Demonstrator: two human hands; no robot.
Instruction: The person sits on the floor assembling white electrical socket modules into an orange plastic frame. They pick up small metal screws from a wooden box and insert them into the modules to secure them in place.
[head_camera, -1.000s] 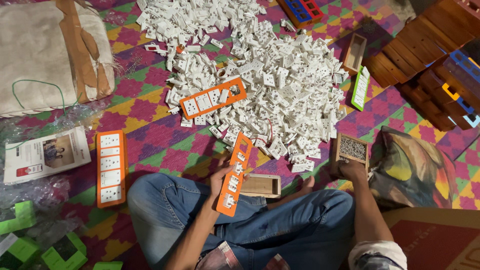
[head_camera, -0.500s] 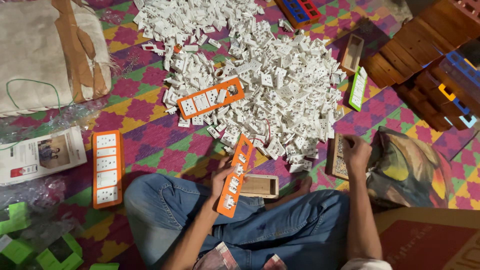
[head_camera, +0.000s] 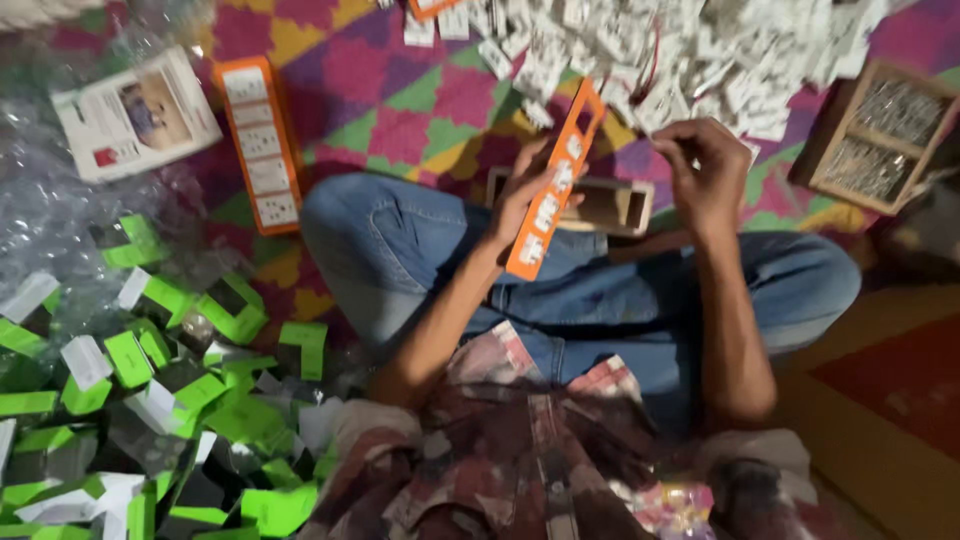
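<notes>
I see green and white cards (head_camera: 150, 400) heaped on the floor by my left knee. Over my lap, my left hand (head_camera: 525, 195) has its grip wrapped around a long orange strip (head_camera: 550, 190), tilted up. My right hand (head_camera: 705, 175) sits beside it, fingers curled in; I cannot tell what they pinch. A small wooden box (head_camera: 610, 205) lies just behind. Farther off is a pile of white pieces (head_camera: 700, 50).
</notes>
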